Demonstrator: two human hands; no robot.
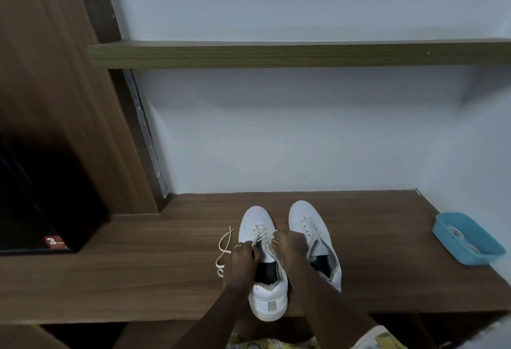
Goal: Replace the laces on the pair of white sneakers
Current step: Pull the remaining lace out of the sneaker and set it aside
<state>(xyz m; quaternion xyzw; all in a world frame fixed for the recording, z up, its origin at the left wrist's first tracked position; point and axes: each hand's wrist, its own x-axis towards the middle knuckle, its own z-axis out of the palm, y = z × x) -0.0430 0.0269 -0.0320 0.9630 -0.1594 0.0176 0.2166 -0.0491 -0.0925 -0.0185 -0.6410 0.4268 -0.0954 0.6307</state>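
Two white sneakers stand side by side on the wooden desk [387,265], toes pointing away from me. The left sneaker [266,296] has a cream lace threaded through its lower eyelets. My left hand [243,258] pinches the lace at the shoe's left side, and my right hand [290,246] grips the lace at its right side, over the tongue. The loose lace end [222,249] trails in a curl on the desk to the left. The right sneaker [309,224] has bare eyelets and an open tongue, partly hidden by my right forearm.
A blue plastic tray [482,254] with coiled laces inside sits at the desk's right end, near the wall. A dark cabinet opening [36,196] and wooden panel stand at the left. A wooden shelf [276,54] runs across the wall above.
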